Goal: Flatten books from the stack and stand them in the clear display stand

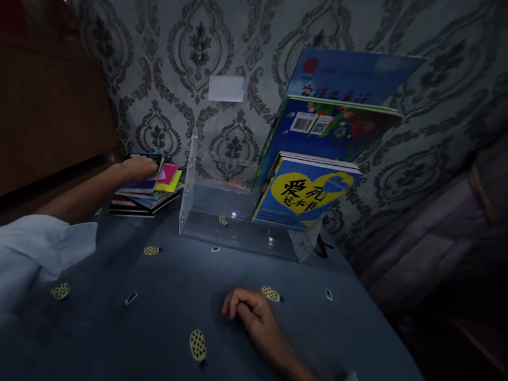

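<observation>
My left hand (pixel 140 168) is at the stack of books on the table's far left. Its fingers are curled over the top one, a dark blue book (pixel 141 183); the fingertips are partly hidden. Beneath and beside it lie a pink-and-yellow book (pixel 169 177) and several thin books with dark edges (pixel 133 208). My right hand (pixel 249 311) rests on the tablecloth near the middle, fingers loosely curled in, with nothing visible in them.
A clear acrylic book rack (pixel 227 233) stands against the patterned wall. In its right part lean a blue book with a yellow heart (pixel 307 193), a barcoded book (pixel 331 132) and a tall light-blue book (pixel 359 75). A brown wooden panel (pixel 36 121) borders the left.
</observation>
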`<state>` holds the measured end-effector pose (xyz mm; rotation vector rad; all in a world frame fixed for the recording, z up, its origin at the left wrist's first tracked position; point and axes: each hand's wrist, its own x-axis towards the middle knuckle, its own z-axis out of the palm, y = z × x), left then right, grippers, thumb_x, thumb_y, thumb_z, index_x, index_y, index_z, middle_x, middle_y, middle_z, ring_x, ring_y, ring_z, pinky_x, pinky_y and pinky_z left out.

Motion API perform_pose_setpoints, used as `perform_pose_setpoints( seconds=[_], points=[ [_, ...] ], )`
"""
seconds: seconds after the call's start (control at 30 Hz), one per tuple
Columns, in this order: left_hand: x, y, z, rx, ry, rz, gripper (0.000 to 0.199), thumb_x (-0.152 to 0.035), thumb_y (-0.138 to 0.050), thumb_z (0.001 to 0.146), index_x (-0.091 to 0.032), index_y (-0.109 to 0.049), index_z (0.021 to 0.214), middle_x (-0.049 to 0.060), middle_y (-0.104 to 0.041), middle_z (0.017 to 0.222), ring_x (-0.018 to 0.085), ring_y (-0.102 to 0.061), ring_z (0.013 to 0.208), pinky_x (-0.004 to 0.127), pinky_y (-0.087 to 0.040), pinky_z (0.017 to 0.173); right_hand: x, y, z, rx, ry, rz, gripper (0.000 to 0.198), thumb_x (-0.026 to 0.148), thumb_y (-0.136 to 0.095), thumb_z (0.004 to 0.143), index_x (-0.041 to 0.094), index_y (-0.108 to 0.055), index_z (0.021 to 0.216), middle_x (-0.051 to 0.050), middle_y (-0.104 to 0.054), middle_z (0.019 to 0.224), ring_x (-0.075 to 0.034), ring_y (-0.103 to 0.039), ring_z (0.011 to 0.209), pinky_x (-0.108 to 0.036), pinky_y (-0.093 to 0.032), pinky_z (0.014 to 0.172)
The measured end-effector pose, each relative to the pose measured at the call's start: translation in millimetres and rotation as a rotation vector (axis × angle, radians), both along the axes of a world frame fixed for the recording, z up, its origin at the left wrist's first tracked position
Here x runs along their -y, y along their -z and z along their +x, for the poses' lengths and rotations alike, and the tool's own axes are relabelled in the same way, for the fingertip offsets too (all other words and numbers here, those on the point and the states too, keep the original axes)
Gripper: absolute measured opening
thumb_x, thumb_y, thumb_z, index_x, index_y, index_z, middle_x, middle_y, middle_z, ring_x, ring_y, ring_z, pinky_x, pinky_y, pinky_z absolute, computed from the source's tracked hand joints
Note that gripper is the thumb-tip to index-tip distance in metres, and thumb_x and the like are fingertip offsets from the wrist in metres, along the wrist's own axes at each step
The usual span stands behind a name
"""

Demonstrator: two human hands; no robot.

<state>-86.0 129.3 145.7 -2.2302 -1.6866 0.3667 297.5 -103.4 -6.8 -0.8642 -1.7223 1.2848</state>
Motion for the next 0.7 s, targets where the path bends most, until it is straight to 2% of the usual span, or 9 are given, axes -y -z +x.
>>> perform_pose_setpoints(
  seconds=[0.33, 0.47, 0.57, 0.63, 0.7],
  points=[
    [22, -3.1, 11, -0.030, -0.059, 0.071, 0.030, -0.021, -0.043, 0.095, -0.011, -0.071, 0.096, 0.023, -0.073, 0.105, 0.033, -0.070, 0.102, 0.038, -0.050, 0.087, -1, 2, 1, 0.000, -0.011, 0.009, 0.020, 0.017, -0.046, 0.078, 0.022, -0.055, 0.060, -0.001, -0.064, 0.067, -0.016, -0.058, 0.066, -0.027, -0.043, 0.066],
    [51, -7.5, 12, -0.047, -0.078, 0.081, 0.031, -0.022, -0.042, 0.096, -0.008, -0.069, 0.105, 0.025, -0.072, 0.107, 0.038, -0.069, 0.103, 0.042, -0.051, 0.083, -1, 3, 1, 0.009, -0.002, 0.004, 0.021, 0.017, -0.046, 0.078, 0.022, -0.056, 0.060, -0.002, -0.064, 0.068, -0.017, -0.058, 0.067, -0.028, -0.043, 0.066],
    [83, -7.3, 8, -0.042, -0.066, 0.073, 0.031, -0.027, -0.044, 0.098, -0.011, -0.067, 0.109, 0.021, -0.072, 0.107, 0.037, -0.070, 0.100, 0.041, -0.052, 0.082, -1, 5, 2, 0.012, -0.007, -0.003, 0.021, 0.018, -0.045, 0.078, 0.022, -0.055, 0.060, -0.002, -0.064, 0.067, -0.017, -0.059, 0.067, -0.028, -0.043, 0.067],
    [100, -5.0, 1, -0.024, -0.051, 0.071, 0.035, -0.038, -0.044, 0.100, -0.016, -0.064, 0.118, 0.017, -0.071, 0.117, 0.035, -0.069, 0.105, 0.039, -0.052, 0.083, -2, 6, 3, 0.012, -0.015, -0.004, 0.021, 0.019, -0.045, 0.079, 0.022, -0.055, 0.061, -0.002, -0.065, 0.068, -0.017, -0.059, 0.068, -0.028, -0.043, 0.067],
    [108, -0.9, -6, 0.002, -0.037, 0.074, 0.048, -0.051, -0.049, 0.098, -0.020, -0.056, 0.134, 0.015, -0.064, 0.134, 0.034, -0.064, 0.117, 0.038, -0.051, 0.089, -2, 7, 3, 0.006, -0.021, 0.000, 0.022, 0.020, -0.045, 0.080, 0.022, -0.055, 0.061, -0.003, -0.065, 0.069, -0.017, -0.059, 0.068, -0.028, -0.043, 0.067]
  ],
)
